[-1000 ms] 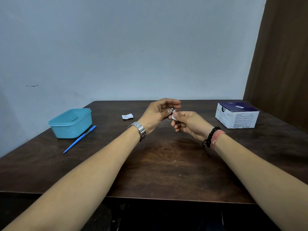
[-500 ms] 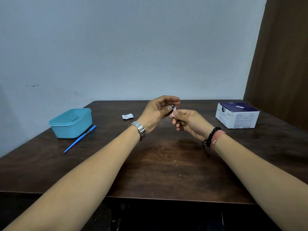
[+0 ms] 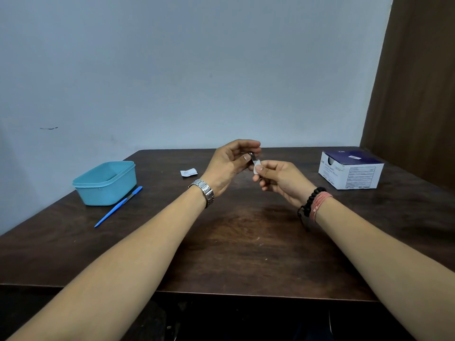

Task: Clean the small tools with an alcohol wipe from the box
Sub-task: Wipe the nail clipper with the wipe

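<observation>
Above the middle of the dark wooden table (image 3: 246, 254), my left hand (image 3: 229, 166) grips a small metal tool (image 3: 251, 155), mostly hidden by the fingers. My right hand (image 3: 278, 179) pinches a white alcohol wipe (image 3: 256, 166) folded around the tool's lower end. The two hands touch at the tool. A white and dark blue wipe box (image 3: 350, 169) stands at the right back of the table. A blue-handled tool (image 3: 118, 206) lies on the table at the left, beside a teal tub (image 3: 105, 183).
A torn white wipe wrapper (image 3: 188, 172) lies behind my left hand. The pale wall runs along the table's far edge and a brown panel stands at the right. The table's front edge is below my forearms.
Both hands have risen slightly. The right hand with the wipe has slid a little down and right along the tool, so more of the wipe shows.
</observation>
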### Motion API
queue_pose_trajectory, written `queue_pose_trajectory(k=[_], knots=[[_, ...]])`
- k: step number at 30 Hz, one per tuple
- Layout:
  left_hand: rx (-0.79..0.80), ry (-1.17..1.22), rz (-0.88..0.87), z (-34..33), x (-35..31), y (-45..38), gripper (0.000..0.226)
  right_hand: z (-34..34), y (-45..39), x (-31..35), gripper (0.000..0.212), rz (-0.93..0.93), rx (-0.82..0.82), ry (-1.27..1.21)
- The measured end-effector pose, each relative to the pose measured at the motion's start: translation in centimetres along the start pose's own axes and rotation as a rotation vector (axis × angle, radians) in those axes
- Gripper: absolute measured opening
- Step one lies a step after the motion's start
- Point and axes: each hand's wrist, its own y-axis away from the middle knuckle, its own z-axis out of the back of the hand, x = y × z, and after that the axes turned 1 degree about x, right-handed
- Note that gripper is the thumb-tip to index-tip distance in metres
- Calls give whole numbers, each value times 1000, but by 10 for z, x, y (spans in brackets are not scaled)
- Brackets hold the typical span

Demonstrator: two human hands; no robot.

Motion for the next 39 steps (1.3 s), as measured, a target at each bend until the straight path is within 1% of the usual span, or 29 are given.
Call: queue_pose_trajectory(k=[7, 12, 17, 19, 21, 26, 31, 35, 39], knots=[[-166, 13, -50, 11, -4, -6, 31, 1, 1, 1, 3, -57, -30, 14], [-252, -52, -54, 16, -9, -7, 28, -1, 0, 0, 7, -52, -40, 37], [-294, -112, -51, 24, -12, -8, 20, 1, 0, 0, 21, -14, -88, 70], [-318, -148, -52, 29, -16, -8, 19, 0, 0, 0, 19, -5, -92, 67], [-339, -188, -49, 36, -23, -5, 18, -1, 0, 0, 11, -2, -69, 71], [-347, -361, -47, 70, -48, 14, 14, -6, 0, -2, 9, 3, -21, 112], [-428, -542, -59, 134, -90, 32, 18, -9, 2, -2, 11, 3, 1, 140], [-507, -705, -45, 178, -124, 50, 19, -11, 2, -3, 17, 17, -1, 153], [-543, -936, 11, 205, -143, 67, 18, -12, 1, -4, 13, 19, 9, 171]])
